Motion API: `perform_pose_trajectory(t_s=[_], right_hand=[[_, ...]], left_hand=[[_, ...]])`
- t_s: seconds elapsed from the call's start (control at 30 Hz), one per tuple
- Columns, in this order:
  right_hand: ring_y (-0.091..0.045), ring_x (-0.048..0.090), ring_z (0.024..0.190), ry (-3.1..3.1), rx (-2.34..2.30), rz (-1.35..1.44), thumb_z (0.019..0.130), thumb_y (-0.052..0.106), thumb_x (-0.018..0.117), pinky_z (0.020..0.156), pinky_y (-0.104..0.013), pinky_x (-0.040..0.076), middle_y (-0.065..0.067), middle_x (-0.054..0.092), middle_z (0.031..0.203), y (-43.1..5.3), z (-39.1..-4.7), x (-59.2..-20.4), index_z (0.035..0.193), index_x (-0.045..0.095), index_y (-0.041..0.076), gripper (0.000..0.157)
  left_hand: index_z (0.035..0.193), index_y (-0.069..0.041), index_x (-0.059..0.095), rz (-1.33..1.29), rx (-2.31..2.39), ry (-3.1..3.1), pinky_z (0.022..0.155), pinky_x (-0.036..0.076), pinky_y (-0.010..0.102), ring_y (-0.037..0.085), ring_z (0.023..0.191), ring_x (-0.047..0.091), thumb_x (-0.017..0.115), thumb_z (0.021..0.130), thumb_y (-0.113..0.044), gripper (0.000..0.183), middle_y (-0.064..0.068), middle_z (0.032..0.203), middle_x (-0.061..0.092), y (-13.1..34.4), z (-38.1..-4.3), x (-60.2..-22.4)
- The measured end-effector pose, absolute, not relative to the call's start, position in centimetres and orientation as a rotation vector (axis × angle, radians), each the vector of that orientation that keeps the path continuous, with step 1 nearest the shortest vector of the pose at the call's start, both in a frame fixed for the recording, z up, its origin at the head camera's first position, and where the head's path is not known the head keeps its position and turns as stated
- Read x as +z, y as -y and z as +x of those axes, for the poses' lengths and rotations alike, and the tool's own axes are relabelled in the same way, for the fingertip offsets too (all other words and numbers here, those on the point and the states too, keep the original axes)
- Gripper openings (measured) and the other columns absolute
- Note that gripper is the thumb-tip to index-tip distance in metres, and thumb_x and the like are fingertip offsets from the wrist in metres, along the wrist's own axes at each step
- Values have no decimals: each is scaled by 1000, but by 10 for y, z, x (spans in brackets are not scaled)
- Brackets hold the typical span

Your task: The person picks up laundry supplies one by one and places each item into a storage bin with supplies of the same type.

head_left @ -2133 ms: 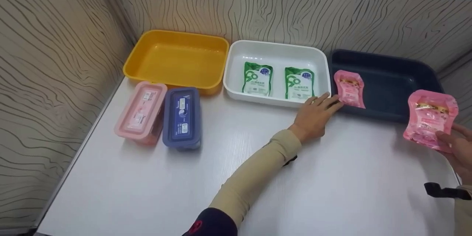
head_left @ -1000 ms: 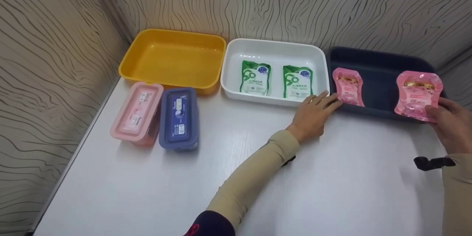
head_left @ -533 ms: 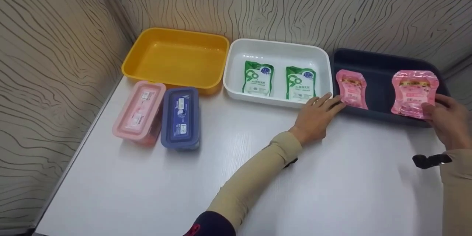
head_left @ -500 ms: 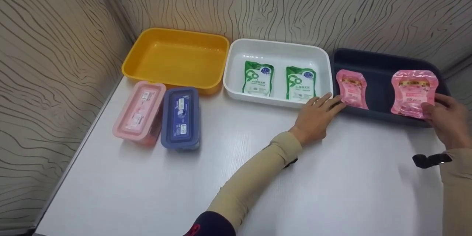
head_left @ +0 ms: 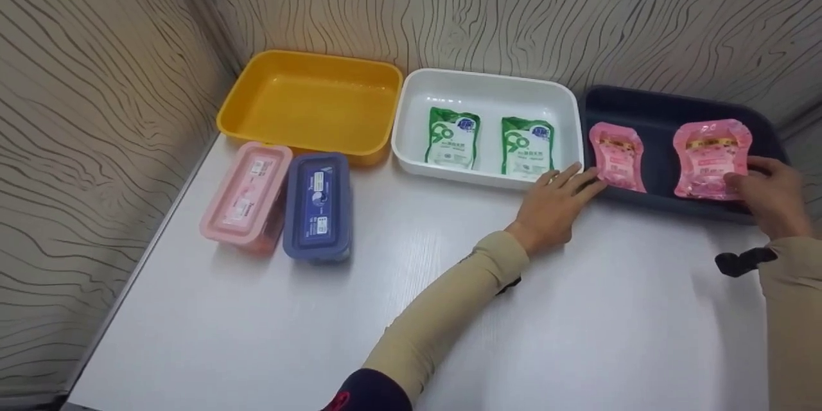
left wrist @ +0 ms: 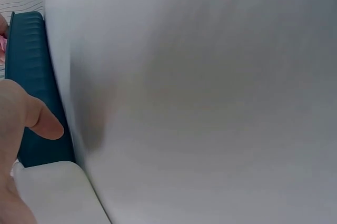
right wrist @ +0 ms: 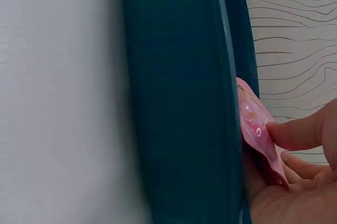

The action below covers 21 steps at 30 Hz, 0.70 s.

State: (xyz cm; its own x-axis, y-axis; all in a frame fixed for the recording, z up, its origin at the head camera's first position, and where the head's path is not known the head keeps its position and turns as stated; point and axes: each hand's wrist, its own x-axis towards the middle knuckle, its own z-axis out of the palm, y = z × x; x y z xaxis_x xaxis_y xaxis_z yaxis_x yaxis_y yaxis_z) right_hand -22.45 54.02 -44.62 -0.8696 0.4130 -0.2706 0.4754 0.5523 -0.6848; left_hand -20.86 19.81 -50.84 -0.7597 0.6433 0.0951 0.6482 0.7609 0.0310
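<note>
My right hand (head_left: pixel 774 196) pinches a pink pouch (head_left: pixel 711 159) between thumb and fingers at the right part of the dark blue bin (head_left: pixel 664 200). In the right wrist view, the thumb lies on the front of that pink pouch (right wrist: pixel 255 118), just inside the bin wall. A second pink pouch (head_left: pixel 618 157) is in the bin's left part. My left hand (head_left: pixel 549 209) rests with extended fingers at the near rims where the white bin (head_left: pixel 449 172) meets the dark blue one. Its fingertips lie close to the second pouch; whether they touch it I cannot tell.
Two green-and-white pouches (head_left: pixel 452 139) lie in the white bin. Left of it stands a yellow bin (head_left: pixel 314 109). On the white table (head_left: pixel 411 308) before it are a pink lidded box (head_left: pixel 247 196) and a blue lidded box (head_left: pixel 318 205). Patterned walls (head_left: pixel 488 6) stand behind and at left.
My right hand has carried the pink pouch from in front of the dark blue bin's right end, leftward and away from me, over the bin. The left hand stays in place.
</note>
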Motion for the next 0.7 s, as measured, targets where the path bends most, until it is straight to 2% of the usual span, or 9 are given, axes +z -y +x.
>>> perform_pose_trajectory(t_s=[0.07, 0.13, 0.2, 0.3, 0.37, 0.43, 0.53, 0.6, 0.7], right_hand=[[-1, 51, 91, -2721, -1186, 748, 112, 24, 48, 68, -4, 50, -22, 52, 141, -540, -226, -448, 169, 14, -2, 72], [0, 50, 88, -2741, -1148, 714, 112, 21, 49, 64, -4, 49, -34, 44, 152, -539, -227, -450, 168, 14, -6, 71], [3, 49, 84, -2761, -1112, 675, 111, 19, 50, 63, -4, 48, -40, 39, 157, -538, -227, -451, 166, 15, -8, 71], [3, 49, 83, -2785, -1058, 629, 109, 16, 50, 60, -4, 46, -42, 39, 156, -537, -229, -453, 164, 16, -11, 70], [-5, 55, 87, -2791, -1033, 615, 108, 15, 52, 59, -5, 44, -44, 39, 155, -535, -230, -453, 164, 17, -13, 71], [-19, 60, 96, -2803, -1000, 614, 107, 13, 52, 57, -6, 42, -44, 40, 154, -533, -231, -453, 163, 17, -14, 71], [-41, 58, 112, -2816, -964, 604, 105, 13, 54, 58, -9, 39, -47, 40, 152, -529, -231, -452, 161, 18, -17, 73], [-47, 54, 116, -2818, -939, 584, 104, 14, 55, 58, -10, 38, -47, 40, 149, -528, -230, -451, 159, 19, -19, 73], [-49, 53, 113, -2822, -918, 549, 102, 14, 57, 57, -11, 39, -48, 40, 143, -528, -230, -450, 156, 22, -22, 73]], left_hand=[[172, -33, 21, -1059, -103, 2869, 135, 19, 37, 17, 168, 12, 63, 105, -31, 79, -9, 181, 13, -198, -209, -509], [172, -32, 22, -1063, -113, 2867, 135, 19, 37, 17, 167, 13, 64, 105, -31, 79, -9, 181, 14, -198, -209, -509], [172, -32, 22, -1065, -116, 2865, 135, 19, 37, 17, 167, 13, 63, 105, -31, 78, -9, 181, 14, -198, -210, -509], [172, -32, 23, -1059, -119, 2867, 135, 19, 36, 17, 167, 13, 64, 105, -32, 79, -9, 180, 15, -198, -210, -509], [172, -32, 23, -1057, -124, 2870, 135, 19, 36, 17, 167, 13, 64, 104, -33, 79, -9, 180, 15, -199, -210, -508], [172, -33, 22, -1055, -131, 2876, 135, 18, 36, 16, 167, 12, 64, 104, -33, 79, -9, 181, 14, -199, -209, -507], [172, -33, 22, -1055, -129, 2879, 135, 18, 36, 16, 168, 12, 62, 105, -32, 78, -9, 181, 13, -199, -209, -507], [172, -33, 22, -1052, -123, 2877, 135, 19, 36, 16, 167, 13, 62, 106, -32, 77, -9, 181, 13, -199, -209, -507], [172, -33, 22, -1045, -119, 2872, 135, 19, 36, 16, 167, 13, 62, 105, -32, 77, -9, 181, 13, -198, -209, -508]])
